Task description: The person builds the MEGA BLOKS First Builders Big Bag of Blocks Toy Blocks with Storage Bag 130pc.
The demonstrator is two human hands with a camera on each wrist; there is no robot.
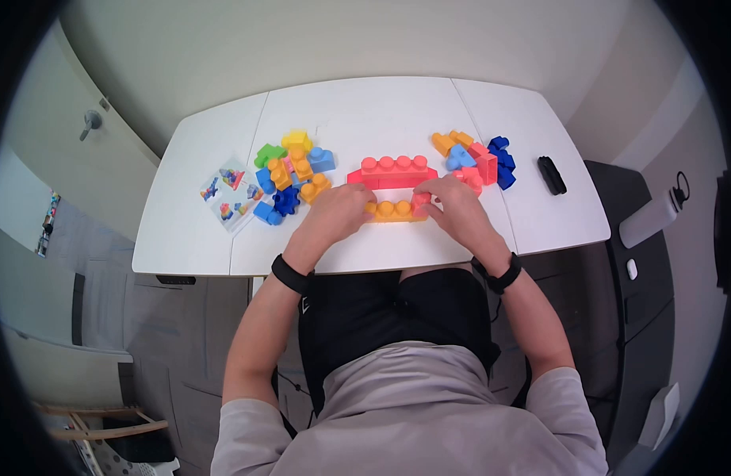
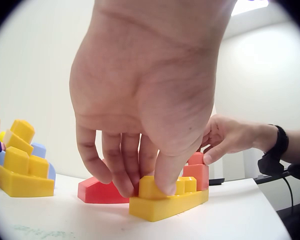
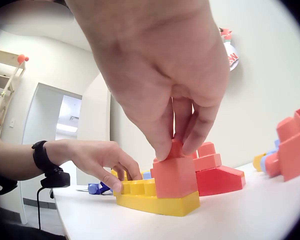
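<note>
On the table in front of me lies a long yellow toy building block (image 1: 395,212) with a row of studs. My left hand (image 1: 342,213) pinches its left end, the thumb against a stud. A small coral block (image 3: 176,176) sits on the yellow block's right end, and my right hand (image 1: 458,209) grips its top stud between thumb and fingers. Just behind them is a red block (image 3: 221,181) with sloped ends, topped by a studded coral block (image 1: 395,163).
Left of my hands is a mixed cluster of blocks, including a dark blue one (image 1: 286,201), beside a picture sheet (image 1: 232,196). More coral, orange and blue blocks (image 1: 504,163) lie to the right. A black case (image 1: 551,175) rests farther right, and a white bottle (image 1: 649,220) stands beyond the table.
</note>
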